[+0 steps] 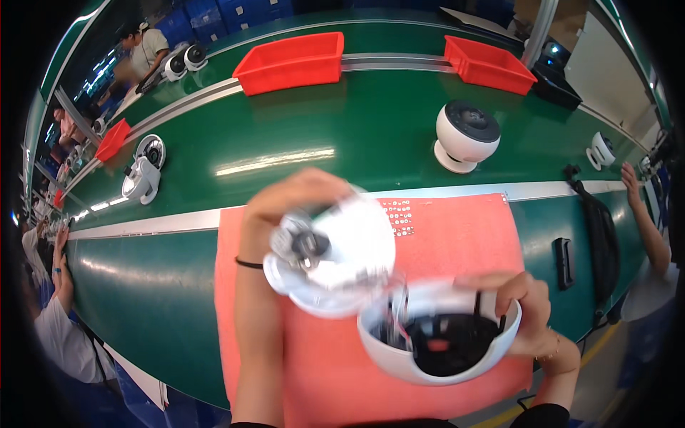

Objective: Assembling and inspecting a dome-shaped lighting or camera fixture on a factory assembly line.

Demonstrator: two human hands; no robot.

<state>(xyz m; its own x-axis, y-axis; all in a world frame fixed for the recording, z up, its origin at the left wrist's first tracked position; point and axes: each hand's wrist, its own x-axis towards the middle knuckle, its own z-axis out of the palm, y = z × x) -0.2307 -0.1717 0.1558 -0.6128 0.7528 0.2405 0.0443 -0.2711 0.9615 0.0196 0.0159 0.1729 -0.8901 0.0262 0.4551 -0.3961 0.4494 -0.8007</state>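
Note:
My left hand [303, 191] is closed over the far rim of a white rounded housing half [360, 239], its inside turned to the left and blurred by motion. A dark round part with grey fittings [305, 242] sits on that half. Closer to me, my right hand [528, 310] grips the right wall of a white bowl-shaped shell [421, 364] with a black interior. Thin wires [401, 307] run between the two halves. Both are held above a pink mat [321, 378]. Rows of small screws [399, 217] lie on the mat's far part.
Beyond the mat, a white ball-shaped device [464, 139] stands on the green belt [342, 143]. An opened device [145, 175] is at left. Red bins [292, 64] line the far rail. A black bar [564, 264] and dark strap [599, 242] lie at right. Other people work on both sides.

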